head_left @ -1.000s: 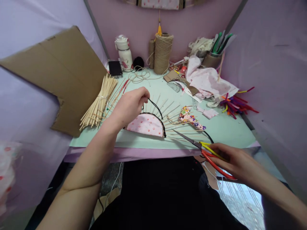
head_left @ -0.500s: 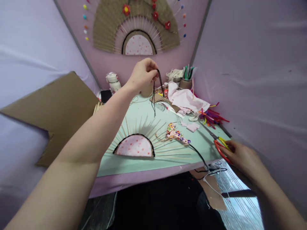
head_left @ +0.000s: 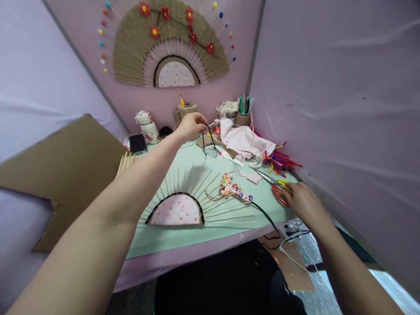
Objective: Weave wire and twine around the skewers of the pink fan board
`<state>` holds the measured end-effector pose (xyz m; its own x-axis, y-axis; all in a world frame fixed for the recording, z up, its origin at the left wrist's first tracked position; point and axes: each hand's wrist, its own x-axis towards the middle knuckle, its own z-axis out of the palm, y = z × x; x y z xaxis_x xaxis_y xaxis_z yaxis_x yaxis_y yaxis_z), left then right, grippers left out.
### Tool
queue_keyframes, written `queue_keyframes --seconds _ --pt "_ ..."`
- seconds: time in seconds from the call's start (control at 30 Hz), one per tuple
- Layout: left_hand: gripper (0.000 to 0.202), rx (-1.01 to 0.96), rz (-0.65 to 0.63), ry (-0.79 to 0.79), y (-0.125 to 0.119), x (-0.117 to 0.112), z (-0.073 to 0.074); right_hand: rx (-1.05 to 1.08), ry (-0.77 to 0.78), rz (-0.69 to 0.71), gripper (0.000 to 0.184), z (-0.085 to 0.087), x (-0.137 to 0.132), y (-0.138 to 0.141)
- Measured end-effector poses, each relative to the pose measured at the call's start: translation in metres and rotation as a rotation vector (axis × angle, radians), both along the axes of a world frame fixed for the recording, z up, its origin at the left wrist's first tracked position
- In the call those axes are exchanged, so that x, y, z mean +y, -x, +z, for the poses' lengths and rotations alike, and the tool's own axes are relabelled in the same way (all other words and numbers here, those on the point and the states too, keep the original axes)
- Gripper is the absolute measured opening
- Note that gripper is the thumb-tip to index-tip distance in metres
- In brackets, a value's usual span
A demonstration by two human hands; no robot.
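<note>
Fingers (head_left: 201,118) of the left hand (head_left: 190,125) pinch a thin, looped black cord (head_left: 210,131). Between six and seven o'clock from them — on the pale green tabletop (head_left: 154,238) — lies a half-round, pink-dotted fabric panel (head_left: 177,210) with radiating wooden sticks (head_left: 229,222). At three o'clock from it, red-and-yellow-handled metal scissors (head_left: 271,180) point toward ten o'clock, the right hand (head_left: 303,199) curled round their handles.

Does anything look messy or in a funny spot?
Yes. The flowery tool lies among the fan sticks, and its black cord droops over the edge of the table. The pale pink cloth is crumpled. I see nothing spilled.
</note>
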<state>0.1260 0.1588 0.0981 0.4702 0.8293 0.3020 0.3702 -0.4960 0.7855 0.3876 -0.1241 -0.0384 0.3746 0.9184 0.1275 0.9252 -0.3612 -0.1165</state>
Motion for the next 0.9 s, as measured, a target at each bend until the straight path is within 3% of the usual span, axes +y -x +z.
queue_keyframes --seconds 0.27,0.37,0.43,0.57,0.63,0.7,0.73,0.8,0.9 --pt "0.018 0.117 0.174 -0.094 0.011 0.028 -0.011 -0.102 -0.162 0.067 0.035 -0.007 0.022 0.001" --pt "0.026 0.125 0.238 -0.165 0.011 0.034 -0.007 -0.007 -0.278 0.123 0.035 0.001 0.025 0.01" --pt "0.035 0.208 0.21 -0.171 0.012 0.037 -0.005 0.089 -0.322 0.181 0.032 0.008 0.025 0.019" --pt "0.066 0.416 0.143 -0.043 0.023 0.021 -0.006 0.343 -0.191 0.304 0.026 0.018 0.025 0.043" --pt "0.065 0.409 0.133 -0.04 0.037 -0.012 -0.007 0.434 -0.08 0.331 0.026 0.02 0.024 0.057" --pt "0.055 0.226 0.139 -0.024 0.057 -0.063 -0.01 0.463 0.0 0.334 0.028 0.021 0.025 0.071" --pt "0.049 0.109 0.119 0.059 0.069 -0.095 -0.013 0.462 0.027 0.332 0.03 0.02 0.025 0.076" --pt "0.033 -0.092 0.061 0.328 0.095 -0.163 -0.025 0.451 0.055 0.31 0.031 0.019 0.028 0.084" --pt "0.024 -0.14 -0.135 0.886 0.128 -0.25 -0.061 0.446 0.082 0.251 0.034 0.015 0.033 0.087"
